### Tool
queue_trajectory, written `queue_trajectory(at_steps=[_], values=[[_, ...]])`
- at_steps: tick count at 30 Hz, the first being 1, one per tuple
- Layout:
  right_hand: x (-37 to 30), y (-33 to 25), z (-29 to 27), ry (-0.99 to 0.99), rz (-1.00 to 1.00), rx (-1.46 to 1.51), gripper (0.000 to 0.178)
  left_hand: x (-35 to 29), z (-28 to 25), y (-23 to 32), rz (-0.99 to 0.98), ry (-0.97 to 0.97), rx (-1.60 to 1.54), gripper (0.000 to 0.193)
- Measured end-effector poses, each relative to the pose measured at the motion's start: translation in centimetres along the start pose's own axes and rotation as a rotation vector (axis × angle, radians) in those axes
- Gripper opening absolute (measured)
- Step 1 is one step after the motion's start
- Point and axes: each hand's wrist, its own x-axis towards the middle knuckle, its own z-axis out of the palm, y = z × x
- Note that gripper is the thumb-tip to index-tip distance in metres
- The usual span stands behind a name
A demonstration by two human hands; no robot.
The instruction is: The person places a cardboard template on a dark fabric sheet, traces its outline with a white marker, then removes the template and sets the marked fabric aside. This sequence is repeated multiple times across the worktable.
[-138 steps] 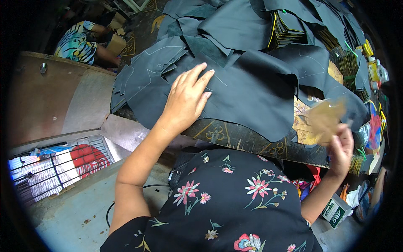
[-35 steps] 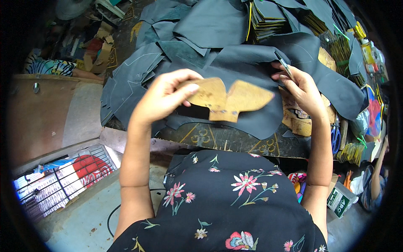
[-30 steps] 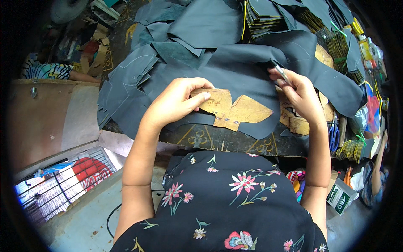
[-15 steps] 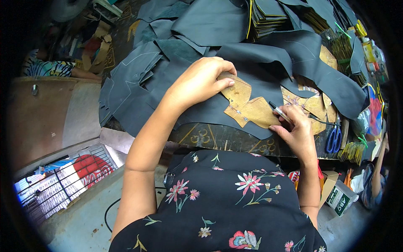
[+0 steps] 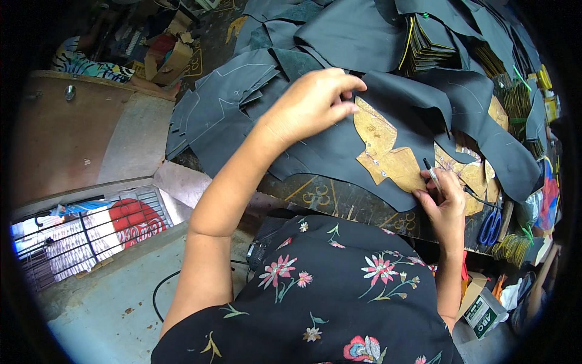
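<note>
A tan, worn pattern piece (image 5: 377, 128) with a notched outline lies on a sheet of black leather (image 5: 327, 148) near the table's front edge. My left hand (image 5: 318, 103) is at the pattern's upper left tip, thumb and fingers apart, with nothing seen between them. At the pattern's lower right end, my right hand (image 5: 445, 197) grips a pen (image 5: 431, 172), its dark end pointing up and away from me. The right thumb is at the pattern's lower corner.
More tan patterns (image 5: 476, 170) lie right of my right hand, beside blue-handled scissors (image 5: 490, 227). Stacked black pieces (image 5: 427, 51) and draped leather cover the table's far side. A wooden panel (image 5: 73, 133) stands at left. Another person's patterned sleeve (image 5: 91, 64) shows at upper left.
The whole view has shifted, so the table sits farther right. My left thumb and fingers have eased off the pattern's upper tip. The right hand keeps its pen beside the pattern.
</note>
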Motion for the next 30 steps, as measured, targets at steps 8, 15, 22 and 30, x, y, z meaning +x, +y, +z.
queue_trajectory(at_steps=[8, 15, 22, 30], values=[[0.1, -1.0, -0.3, -0.056, -0.005, -0.041, 0.042, -2.4, 1.6, 0.5, -0.06, 0.035, 0.056, 0.048], [0.1, -0.4, -1.1, -0.064, -0.002, 0.067, 0.038, -2.5, 1.8, 0.7, -0.078, 0.059, 0.027, 0.047], [-0.1, 0.8, -3.9, 0.08, 0.114, 0.168, 0.029, -2.7, 2.0, 1.5, -0.151, 0.095, 0.019, 0.056], [-0.7, -0.9, -1.5, -0.028, -0.004, -0.075, 0.032, -2.8, 2.2, 1.2, -0.104, 0.109, 0.015, 0.052]])
